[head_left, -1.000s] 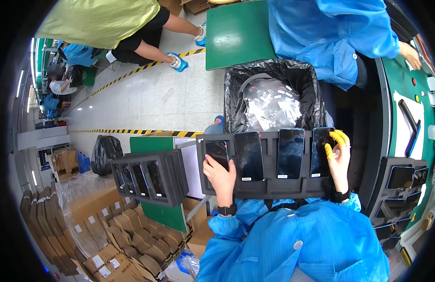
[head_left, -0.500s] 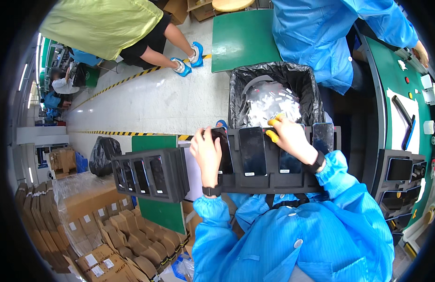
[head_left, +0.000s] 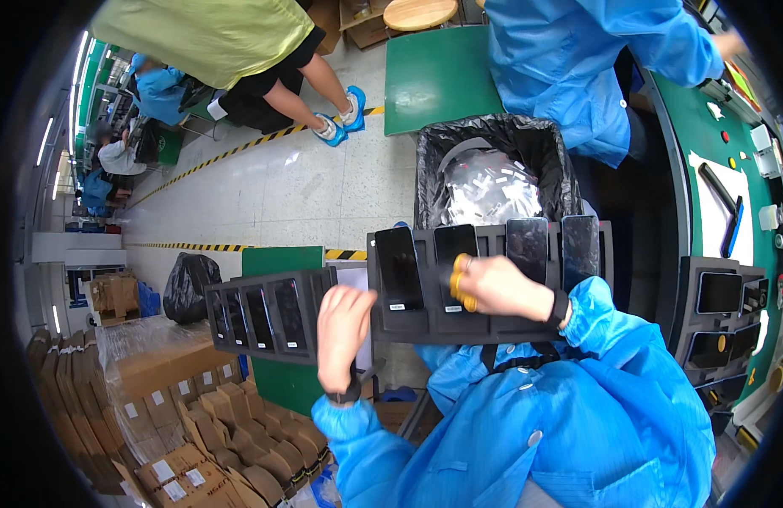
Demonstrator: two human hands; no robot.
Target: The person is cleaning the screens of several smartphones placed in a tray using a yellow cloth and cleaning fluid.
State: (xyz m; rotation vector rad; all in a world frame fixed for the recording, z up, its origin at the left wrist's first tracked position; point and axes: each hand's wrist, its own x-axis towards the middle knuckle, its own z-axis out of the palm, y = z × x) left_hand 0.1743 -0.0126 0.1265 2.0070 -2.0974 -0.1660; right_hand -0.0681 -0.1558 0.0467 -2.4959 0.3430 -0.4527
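A dark tray (head_left: pixel 514 328) lies before me with a row of black smartphones in its slots. My right hand (head_left: pixel 506 288), yellow finger cots (head_left: pixel 462 279) on its fingertips, is closed over the second smartphone (head_left: pixel 453 241) from the left. Whether it pinches something small is hidden. Just outside the tray's left edge, my left hand (head_left: pixel 344 326) hangs with loosely bent fingers and nothing visible in them. The leftmost smartphone (head_left: pixel 398 271) lies uncovered beside it, a small white label at its lower edge. Farther right are the third smartphone (head_left: pixel 527 250) and the rightmost smartphone (head_left: pixel 580 248).
Beyond the tray stands a black-lined bin (head_left: pixel 434 152) holding white scraps. A second smartphone tray (head_left: pixel 315 305) is at left, above cardboard pieces (head_left: pixel 230 423). At right, another tray (head_left: pixel 722 269) borders a green bench (head_left: pixel 700 118). A blue-coated person (head_left: pixel 552 76) works ahead.
My left hand has come off the leftmost smartphone, moving left and toward me. My right hand has shifted left and slightly nearer, from beside the third smartphone to over the second.
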